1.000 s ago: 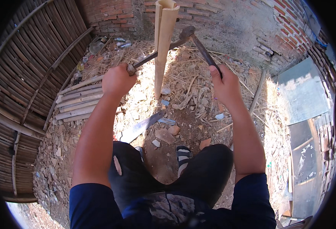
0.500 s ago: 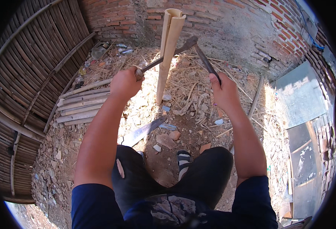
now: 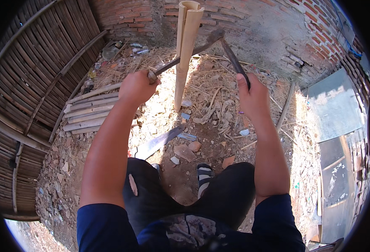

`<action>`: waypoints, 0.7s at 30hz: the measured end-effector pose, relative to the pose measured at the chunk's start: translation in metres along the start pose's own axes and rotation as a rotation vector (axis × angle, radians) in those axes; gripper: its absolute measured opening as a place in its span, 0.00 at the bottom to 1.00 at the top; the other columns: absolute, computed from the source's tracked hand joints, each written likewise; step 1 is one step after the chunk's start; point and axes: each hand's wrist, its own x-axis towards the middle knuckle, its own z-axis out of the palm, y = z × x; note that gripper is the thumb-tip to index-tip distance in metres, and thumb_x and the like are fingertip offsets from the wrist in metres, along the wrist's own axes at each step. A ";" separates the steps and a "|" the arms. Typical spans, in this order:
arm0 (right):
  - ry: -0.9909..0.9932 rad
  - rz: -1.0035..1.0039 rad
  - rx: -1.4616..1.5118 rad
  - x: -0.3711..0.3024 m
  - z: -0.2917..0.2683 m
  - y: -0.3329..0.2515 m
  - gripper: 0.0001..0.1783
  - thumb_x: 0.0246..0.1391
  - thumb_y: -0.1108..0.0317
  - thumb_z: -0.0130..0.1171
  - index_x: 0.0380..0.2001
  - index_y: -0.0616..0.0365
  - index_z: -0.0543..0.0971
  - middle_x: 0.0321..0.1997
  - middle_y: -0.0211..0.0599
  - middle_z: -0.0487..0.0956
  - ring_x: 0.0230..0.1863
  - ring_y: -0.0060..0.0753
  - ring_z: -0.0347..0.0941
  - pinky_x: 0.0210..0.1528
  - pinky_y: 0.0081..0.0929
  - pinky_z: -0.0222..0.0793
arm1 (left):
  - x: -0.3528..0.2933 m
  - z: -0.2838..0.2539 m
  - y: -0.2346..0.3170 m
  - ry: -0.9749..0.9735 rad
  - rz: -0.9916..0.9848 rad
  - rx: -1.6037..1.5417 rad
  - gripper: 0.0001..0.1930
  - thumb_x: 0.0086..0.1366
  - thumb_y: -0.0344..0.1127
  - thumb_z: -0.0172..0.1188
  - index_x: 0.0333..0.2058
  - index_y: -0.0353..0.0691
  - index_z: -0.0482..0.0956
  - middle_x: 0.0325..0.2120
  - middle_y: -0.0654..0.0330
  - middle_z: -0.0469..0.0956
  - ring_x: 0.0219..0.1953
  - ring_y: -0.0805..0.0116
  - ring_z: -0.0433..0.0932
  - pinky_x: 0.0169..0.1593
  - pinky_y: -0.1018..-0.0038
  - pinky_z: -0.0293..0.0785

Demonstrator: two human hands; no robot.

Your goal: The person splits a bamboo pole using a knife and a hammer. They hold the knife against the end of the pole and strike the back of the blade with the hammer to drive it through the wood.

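**Split bamboo pole, two-handled blade — handling notes**

The tall pale split bamboo pole (image 3: 185, 54) stands upright on the straw-strewn dirt ground (image 3: 218, 138), just before the brick wall (image 3: 252, 25). It is judged stiff, light and fibrous — apt to tip if pushed sideways. The dark two-handled metal blade (image 3: 212, 40) lies against it near the top; hold is best taken at the handle ends. The left hand (image 3: 136, 86) and right hand (image 3: 252, 94) are each raised at arm's length, fingers wrapped tight round one handle.
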 end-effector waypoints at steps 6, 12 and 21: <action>0.077 -0.051 0.078 -0.003 -0.013 -0.024 0.28 0.70 0.41 0.50 0.35 0.58 0.76 0.21 0.45 0.78 0.26 0.52 0.79 0.30 0.47 0.70 | -0.002 -0.003 -0.002 -0.033 -0.021 -0.004 0.22 0.64 0.54 0.66 0.39 0.38 0.83 0.34 0.48 0.85 0.42 0.47 0.84 0.47 0.53 0.80; -0.081 -0.053 -0.075 0.016 -0.020 0.005 0.27 0.70 0.42 0.53 0.37 0.59 0.77 0.20 0.42 0.76 0.23 0.46 0.76 0.29 0.42 0.69 | -0.002 -0.007 -0.004 -0.043 -0.036 -0.011 0.22 0.64 0.53 0.66 0.39 0.37 0.83 0.35 0.47 0.85 0.43 0.45 0.84 0.47 0.53 0.79; -0.037 -0.098 -0.078 0.016 0.008 0.000 0.30 0.71 0.39 0.48 0.36 0.60 0.78 0.20 0.42 0.75 0.24 0.43 0.75 0.32 0.43 0.69 | 0.003 0.000 -0.007 -0.009 0.003 -0.022 0.22 0.64 0.53 0.67 0.39 0.36 0.83 0.36 0.44 0.85 0.44 0.44 0.83 0.48 0.52 0.79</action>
